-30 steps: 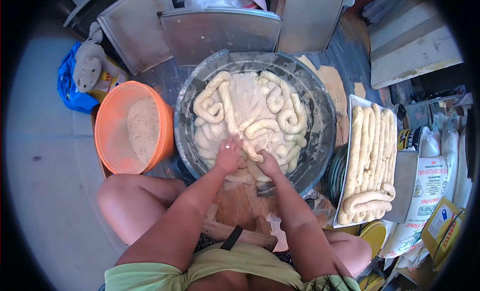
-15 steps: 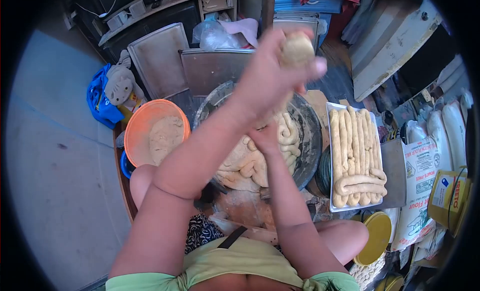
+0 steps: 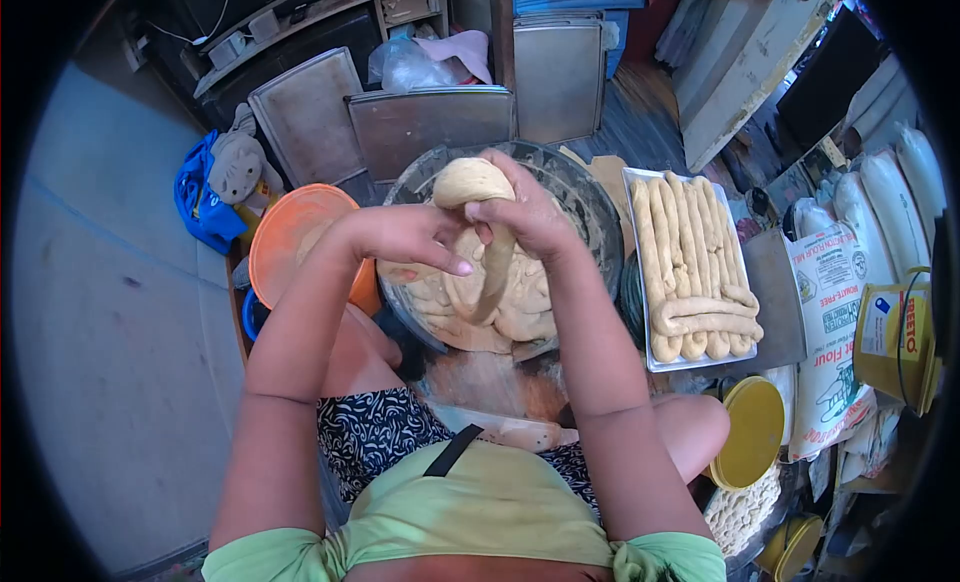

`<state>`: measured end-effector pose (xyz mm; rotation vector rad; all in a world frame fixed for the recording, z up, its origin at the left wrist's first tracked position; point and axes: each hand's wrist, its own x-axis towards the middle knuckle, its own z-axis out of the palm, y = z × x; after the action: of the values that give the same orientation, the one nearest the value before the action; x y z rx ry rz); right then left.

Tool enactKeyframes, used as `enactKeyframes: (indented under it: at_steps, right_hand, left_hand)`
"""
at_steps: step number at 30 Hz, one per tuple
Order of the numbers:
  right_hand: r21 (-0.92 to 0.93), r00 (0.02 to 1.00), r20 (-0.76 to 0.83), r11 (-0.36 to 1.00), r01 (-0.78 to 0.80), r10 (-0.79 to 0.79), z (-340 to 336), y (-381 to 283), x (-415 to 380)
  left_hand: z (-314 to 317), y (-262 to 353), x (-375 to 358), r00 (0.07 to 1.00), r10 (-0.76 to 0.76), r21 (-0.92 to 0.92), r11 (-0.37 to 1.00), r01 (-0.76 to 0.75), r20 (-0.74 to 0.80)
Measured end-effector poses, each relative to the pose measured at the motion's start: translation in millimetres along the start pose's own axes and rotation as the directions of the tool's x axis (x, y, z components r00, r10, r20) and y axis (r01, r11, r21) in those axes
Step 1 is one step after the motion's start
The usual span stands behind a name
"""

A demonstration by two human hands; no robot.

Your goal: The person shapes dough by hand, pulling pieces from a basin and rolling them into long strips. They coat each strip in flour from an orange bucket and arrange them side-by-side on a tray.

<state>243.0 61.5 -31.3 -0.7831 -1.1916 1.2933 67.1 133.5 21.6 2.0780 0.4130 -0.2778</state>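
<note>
A thick rope of pale dough (image 3: 474, 181) is gripped in my right hand (image 3: 527, 214). Its top folds over the fingers, and a strand hangs down towards the basin. My left hand (image 3: 420, 237) is open just left of that strand, thumb stretched out, fingertips close to the dough and partly hidden by it. Below both hands sits a round dark basin (image 3: 598, 207) dusted with flour, holding more soft dough (image 3: 525, 317) in coils and lumps. On the right, a white-rimmed tray (image 3: 640, 282) carries several long dough ropes (image 3: 690, 252) side by side, with folded ones across the near end.
An orange bucket (image 3: 290, 237) stands left of the basin. Flat metal trays (image 3: 430, 132) lean behind it. Flour sacks (image 3: 830, 332) and a yellow tub (image 3: 893, 332) are at the right, with a round yellow lid (image 3: 752, 432) near my knee.
My left hand has come down from high above the basin and released the dough it held up. My right hand has risen from the basin with the dough rope gripped in it.
</note>
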Motion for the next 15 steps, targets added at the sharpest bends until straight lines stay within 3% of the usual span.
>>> enactKeyframes:
  at_steps: [1, 3, 4, 5, 7, 9, 10, 11, 12, 13, 14, 15]
  right_hand:
    - [0.000, 1.000, -0.003, 1.000, 0.002, -0.002, 9, -17, -4]
    - [-0.268, 0.965, -0.053, 0.935, 0.234, -0.257, 26, -42, -15]
    - [-0.117, 0.965, -0.144, 0.972, 0.204, -0.219, 31, -45, -21]
    - [-0.118, 0.963, -0.150, 0.972, 0.205, -0.222, 34, -37, -25]
    - [-0.519, 0.883, -0.408, 0.855, -0.015, -0.233, 35, 6, -32]
    - [-0.643, 0.923, -0.353, 0.756, -0.122, -0.151, 24, 86, -45]
    - [-0.655, 0.955, -0.290, 0.739, -0.155, -0.057, 2, 157, -53]
    - [-0.778, 0.985, -0.164, 0.621, -0.093, -0.058, -21, 226, -76]
    - [-0.871, 0.999, -0.036, 0.491, -0.013, -0.037, -34, 266, -93]
    - [-0.869, 0.998, -0.038, 0.494, -0.013, -0.040, -35, 264, -94]
    - [-0.585, 0.952, -0.232, 0.754, -0.299, 0.198, -34, 259, -92]
    - [-0.176, 0.826, -0.298, 0.823, -0.540, 0.478, -32, 253, -90]
  left_hand:
    - [5, -4, 4, 0.990, 0.124, 0.137, 0.984, -0.114, -0.067]
    - [-6, 4, 1, 0.916, 0.340, -0.250, 0.887, -0.388, -0.212]
    - [-7, 28, -1, 0.820, 0.426, -0.415, 0.714, -0.564, -0.381]
    - [-11, 58, -6, 0.701, 0.447, -0.516, 0.476, -0.712, -0.555]
    - [-33, 96, -32, 0.661, 0.410, -0.505, 0.431, -0.748, -0.629]
    - [-24, 160, -43, 0.396, 0.076, -0.340, 0.383, -0.859, -0.915]
    - [-55, 131, -64, 0.495, 0.388, -0.468, 0.169, -0.867, -0.777]
    - [-91, 93, -94, 0.460, 0.675, -0.626, -0.005, -0.779, -0.578]
    - [-92, 84, -109, 0.406, 0.615, -0.563, -0.074, -0.823, -0.676]
    - [-91, 78, -122, 0.343, 0.548, -0.485, -0.135, -0.864, -0.763]
    - [-87, 54, -123, 0.264, 0.579, -0.402, -0.121, -0.908, -0.771]
    - [-83, 29, -124, 0.254, 0.588, -0.359, -0.067, -0.931, -0.768]
